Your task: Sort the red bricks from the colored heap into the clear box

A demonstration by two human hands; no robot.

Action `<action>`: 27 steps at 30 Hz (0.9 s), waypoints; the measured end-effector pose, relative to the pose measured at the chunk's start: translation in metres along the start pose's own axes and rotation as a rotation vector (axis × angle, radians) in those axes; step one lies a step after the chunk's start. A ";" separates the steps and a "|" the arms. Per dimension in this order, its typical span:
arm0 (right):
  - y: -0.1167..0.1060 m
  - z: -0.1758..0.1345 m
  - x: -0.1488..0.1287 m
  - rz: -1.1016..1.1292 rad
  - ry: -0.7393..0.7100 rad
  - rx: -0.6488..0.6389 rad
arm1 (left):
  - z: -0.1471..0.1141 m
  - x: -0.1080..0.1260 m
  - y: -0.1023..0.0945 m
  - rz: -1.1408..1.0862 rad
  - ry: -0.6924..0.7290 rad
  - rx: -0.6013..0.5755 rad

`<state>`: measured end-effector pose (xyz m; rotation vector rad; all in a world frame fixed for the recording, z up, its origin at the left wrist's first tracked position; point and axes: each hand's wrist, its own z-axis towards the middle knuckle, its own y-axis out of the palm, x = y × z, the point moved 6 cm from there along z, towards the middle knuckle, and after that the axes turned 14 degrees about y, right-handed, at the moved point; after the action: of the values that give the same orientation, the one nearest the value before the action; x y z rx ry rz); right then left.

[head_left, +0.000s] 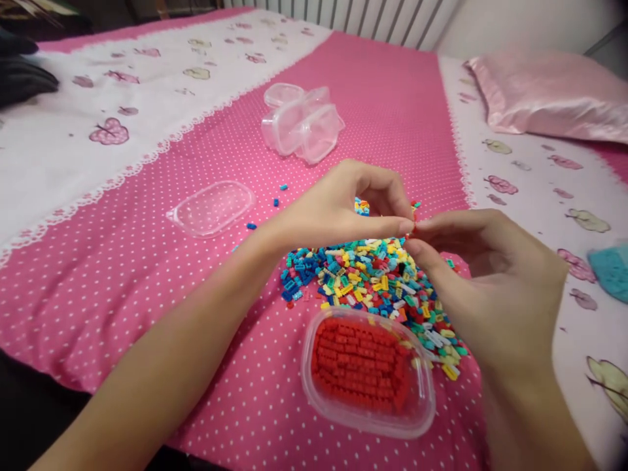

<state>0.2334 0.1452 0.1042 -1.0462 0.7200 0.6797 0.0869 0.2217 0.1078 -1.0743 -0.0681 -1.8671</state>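
Over a pile of small coloured toy bricks (363,278), my left hand (338,206) and my right hand (500,281) meet at the fingertips. Both are closed in a pinch around a tiny red brick (413,229), mostly hidden by the fingers. Just below the pile, nearer to me, sits a clear plastic container (426,412). Rows of red bricks (358,363) are packed tightly inside it. My left wrist and forearm cover part of the pile's far left side.
A clear lid (213,209) lies flat on the pink dotted bedspread (235,399), near a few stray blue bricks (252,226). Farther back are several stacked clear containers (304,124). A pink pillow (554,95) and a turquoise item (608,271) lie to the right.
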 end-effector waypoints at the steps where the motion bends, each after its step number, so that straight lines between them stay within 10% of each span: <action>1: 0.000 0.000 -0.001 -0.005 -0.001 0.007 | 0.000 0.000 0.001 -0.005 0.013 -0.008; 8: -0.013 0.000 -0.004 -0.148 -0.029 0.024 | -0.001 -0.002 0.004 -0.017 0.038 -0.099; 20: 0.006 -0.068 -0.039 -0.508 -0.320 -0.560 | -0.004 -0.023 -0.020 0.184 0.082 0.069; 27: 0.022 -0.076 -0.029 -0.550 -0.327 -0.649 | -0.004 -0.024 -0.016 0.210 0.091 0.067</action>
<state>0.1842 0.0779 0.0915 -1.5939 -0.1073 0.5852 0.0764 0.2459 0.0949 -0.9139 0.0339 -1.7094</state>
